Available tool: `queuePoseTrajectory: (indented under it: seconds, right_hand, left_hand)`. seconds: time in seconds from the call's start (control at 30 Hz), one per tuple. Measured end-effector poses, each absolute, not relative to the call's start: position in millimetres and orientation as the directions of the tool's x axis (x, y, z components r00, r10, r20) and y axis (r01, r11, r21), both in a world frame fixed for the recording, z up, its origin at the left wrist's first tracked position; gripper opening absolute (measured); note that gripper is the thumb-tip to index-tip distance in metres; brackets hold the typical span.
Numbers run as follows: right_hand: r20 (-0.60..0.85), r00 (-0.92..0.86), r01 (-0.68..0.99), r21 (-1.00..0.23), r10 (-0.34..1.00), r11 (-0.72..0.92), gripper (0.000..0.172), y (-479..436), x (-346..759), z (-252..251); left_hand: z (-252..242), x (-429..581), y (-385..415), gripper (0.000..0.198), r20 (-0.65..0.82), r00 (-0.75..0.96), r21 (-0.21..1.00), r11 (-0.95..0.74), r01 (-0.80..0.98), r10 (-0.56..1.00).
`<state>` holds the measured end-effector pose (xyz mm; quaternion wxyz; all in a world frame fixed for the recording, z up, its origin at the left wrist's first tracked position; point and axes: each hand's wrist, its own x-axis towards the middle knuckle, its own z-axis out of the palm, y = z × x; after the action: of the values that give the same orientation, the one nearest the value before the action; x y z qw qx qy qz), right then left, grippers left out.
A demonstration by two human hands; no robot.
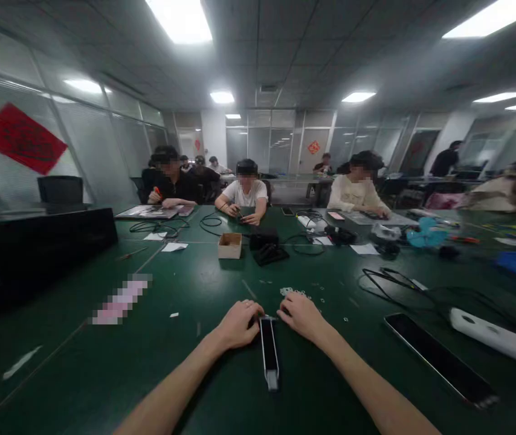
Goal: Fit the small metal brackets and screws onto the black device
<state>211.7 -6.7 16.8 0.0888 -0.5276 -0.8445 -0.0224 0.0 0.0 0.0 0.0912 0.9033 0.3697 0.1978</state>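
A narrow dark slab with a pale rim (269, 345) lies lengthwise in front of me on the green table, with a light grey block at its near end. My left hand (238, 323) is closed at the slab's far left corner, thumb and curled fingers against its edge. Just right of the slab's far end is my right hand (302, 313), its fingers bent and drawn together, the tips partly hidden. Whether they hold something small cannot be made out. Small whitish flat pieces (286, 291) lie just beyond the right fingers, with several more scattered to their right.
A black phone (439, 356) and a white power strip (496, 338) lie on the right, near black cables (389, 275). Farther off stand an open cardboard box (229, 246) and a black item (264, 238). A dark monitor (45, 248) is left. Several people sit across the table.
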Motion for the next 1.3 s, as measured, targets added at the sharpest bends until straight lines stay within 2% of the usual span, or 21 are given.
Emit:
queuePoseTrajectory:
  seconds: [0.5,0.67,0.77,1.07,1.3]
  right_hand:
    - [0.229,-0.366,0.909,-0.121,0.902,0.399,0.017,-6,206,12]
    - [0.193,-0.383,0.897,-0.155,0.903,0.413,0.020,-7,206,18]
    - [0.178,-0.409,0.890,-0.138,0.895,0.434,0.022,-7,206,19]
    - [0.258,-0.440,0.890,-0.004,0.860,0.457,0.023,-3,200,8]
    - [0.274,-0.382,0.901,-0.105,0.883,0.422,0.018,-4,201,5]
  left_hand:
    - [9,0,-8,0.020,0.199,0.633,0.294,-0.662,0.690,0.748]
    - [6,-1,-7,0.019,0.233,0.636,0.305,-0.676,0.671,0.736]
    - [5,-1,-6,0.019,0.251,0.639,0.299,-0.686,0.663,0.727]
    - [7,0,-8,0.018,0.254,0.632,0.295,-0.681,0.670,0.732]
    - [10,-1,-11,0.019,0.249,0.629,0.337,-0.675,0.657,0.737]
